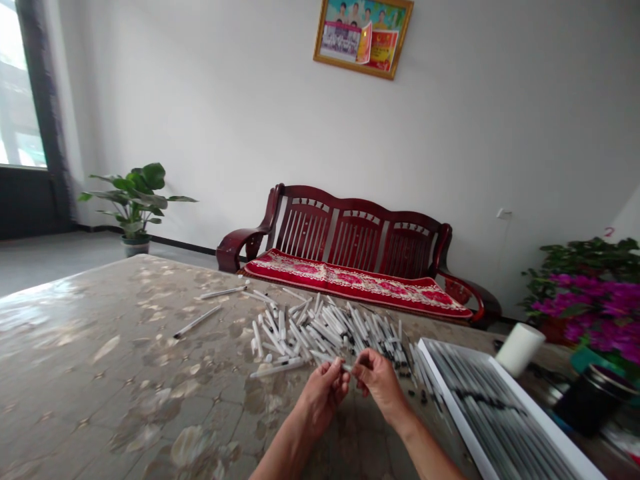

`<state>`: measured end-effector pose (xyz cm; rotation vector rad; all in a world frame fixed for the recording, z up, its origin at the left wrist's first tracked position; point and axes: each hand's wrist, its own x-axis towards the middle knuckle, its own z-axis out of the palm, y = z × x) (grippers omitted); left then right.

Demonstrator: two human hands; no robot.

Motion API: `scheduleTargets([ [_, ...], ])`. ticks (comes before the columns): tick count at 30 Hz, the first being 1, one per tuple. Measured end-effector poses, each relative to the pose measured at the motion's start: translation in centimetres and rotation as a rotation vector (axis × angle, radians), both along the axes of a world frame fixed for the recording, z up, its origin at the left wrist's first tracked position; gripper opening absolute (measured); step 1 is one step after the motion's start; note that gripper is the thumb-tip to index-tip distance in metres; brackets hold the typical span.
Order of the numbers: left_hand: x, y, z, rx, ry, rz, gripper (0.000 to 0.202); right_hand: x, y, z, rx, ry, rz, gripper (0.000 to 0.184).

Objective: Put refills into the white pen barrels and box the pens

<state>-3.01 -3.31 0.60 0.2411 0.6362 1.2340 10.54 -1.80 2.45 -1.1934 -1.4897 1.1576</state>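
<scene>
My left hand [321, 395] and my right hand [381, 385] meet at the near edge of a heap of white and clear pen parts [325, 327]. Pinched between the fingertips of both is a slim pale pen [347, 367], mostly covered by the fingers. Just beyond the hands the heap spreads over a patterned tablecloth [150, 400], mixed with dark tips. Small black caps [423, 397] are scattered to the right of my right hand. A white tray [467, 427] filled with rows of grey, black-banded pens lies farther right.
Loose pens [197, 322] lie left of the heap. A white roll [521, 350], a dark cup [595, 400] and pink flowers [600, 313] stand beyond the tray. A red wooden bench [357, 233] is behind the table, and a potted plant [135, 200] is at back left.
</scene>
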Motion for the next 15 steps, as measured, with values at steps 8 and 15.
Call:
scheduleTargets([
  [8,-0.9,0.9,0.1,-0.046,-0.013,0.166,0.013,4.7,3.2,-1.5,0.094,-0.315,-0.342,0.036],
  [15,-0.9,0.9,-0.1,-0.064,-0.012,0.227,0.010,4.7,3.5,-2.0,0.283,-1.039,-0.236,0.020],
])
